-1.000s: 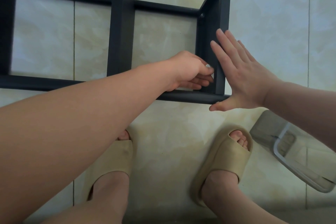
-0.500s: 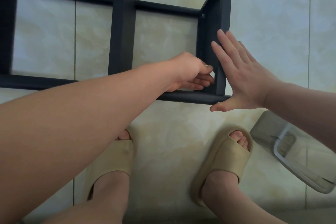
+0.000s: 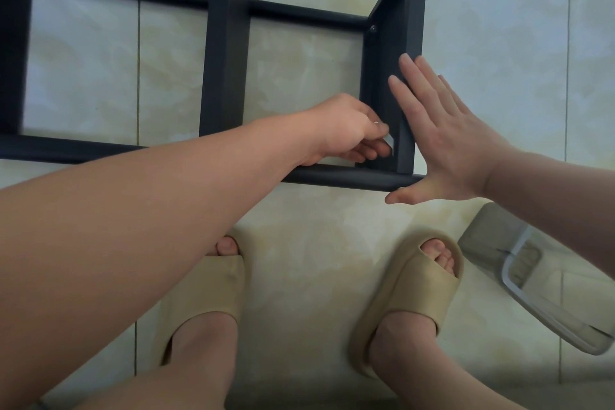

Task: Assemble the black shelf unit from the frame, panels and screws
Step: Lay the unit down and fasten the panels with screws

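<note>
1. The left hand (image 3: 346, 130), at the centre of the frame, has its fingers curled, pinching a small silvery tool (image 3: 388, 142), probably a hex key, against the inner face of the end panel (image 3: 382, 76).
2. The right hand (image 3: 446, 143) lies flat, its straight fingers pressed on that panel's outer edge and its thumb under the lower frame tube (image 3: 332, 176).
3. The shelf unit (image 3: 226, 43) lies on its side on the tiled floor (image 3: 316, 226), across the upper half of the frame. One screw (image 3: 373, 29) shows near the panel's upper corner.
4. It looks rigid, smooth-painted and probably fairly light. The tubes offer the surest hold, and the panel wants bracing while a screw turns.
5. No brand, label or writing is legible.
</note>
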Demonstrator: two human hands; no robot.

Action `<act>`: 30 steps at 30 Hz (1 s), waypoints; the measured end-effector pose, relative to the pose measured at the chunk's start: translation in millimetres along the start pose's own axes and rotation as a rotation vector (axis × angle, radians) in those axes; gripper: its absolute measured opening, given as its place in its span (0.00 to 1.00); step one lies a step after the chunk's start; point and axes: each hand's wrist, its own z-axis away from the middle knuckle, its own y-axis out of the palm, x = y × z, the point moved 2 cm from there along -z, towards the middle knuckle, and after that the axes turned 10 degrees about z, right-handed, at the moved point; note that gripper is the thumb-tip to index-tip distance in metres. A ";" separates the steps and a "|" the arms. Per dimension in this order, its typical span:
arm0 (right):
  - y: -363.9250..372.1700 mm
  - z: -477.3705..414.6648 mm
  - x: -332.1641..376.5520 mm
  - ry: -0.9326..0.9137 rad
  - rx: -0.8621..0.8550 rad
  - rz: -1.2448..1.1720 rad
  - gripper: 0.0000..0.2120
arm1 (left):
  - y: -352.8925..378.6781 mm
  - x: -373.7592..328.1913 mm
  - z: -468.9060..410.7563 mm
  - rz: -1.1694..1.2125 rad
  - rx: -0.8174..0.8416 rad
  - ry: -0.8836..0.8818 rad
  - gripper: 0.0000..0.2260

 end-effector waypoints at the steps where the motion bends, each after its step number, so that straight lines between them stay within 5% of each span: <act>1: -0.1 0.0 0.1 -0.001 -0.002 0.000 0.65 | -0.2 -0.1 0.4 -0.016 0.001 0.007 0.06; 30: 0.9 0.1 -0.6 -0.006 -0.008 -0.003 0.65 | -4.1 0.1 13.8 -0.220 0.091 -0.039 0.07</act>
